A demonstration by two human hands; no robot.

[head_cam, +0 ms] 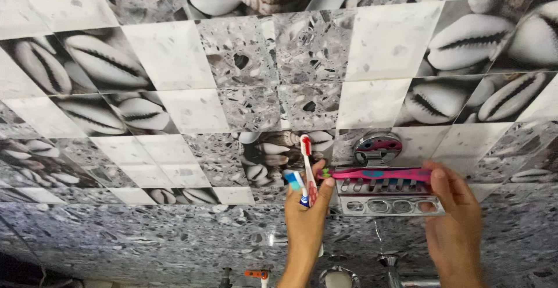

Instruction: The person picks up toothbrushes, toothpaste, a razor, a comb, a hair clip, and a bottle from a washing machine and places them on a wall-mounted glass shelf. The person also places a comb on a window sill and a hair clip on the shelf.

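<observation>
My left hand (307, 218) holds two toothbrushes upright against the tiled wall: a red-and-white toothbrush (307, 160) and a shorter blue-and-white toothbrush (296, 182). My right hand (454, 218) grips the end of a pink toothbrush (378, 174) that lies sideways, its green tip touching my left fingers. Under the pink toothbrush is a chrome toothbrush holder (390, 205) with a row of round holes, fixed to the wall by a round chrome suction mount (378, 147).
The wall is covered in grey speckled, white and seashell-pattern tiles (314, 49). At the bottom edge are chrome tap fittings (390, 267), a round chrome part (338, 276) and an orange-handled valve (257, 274).
</observation>
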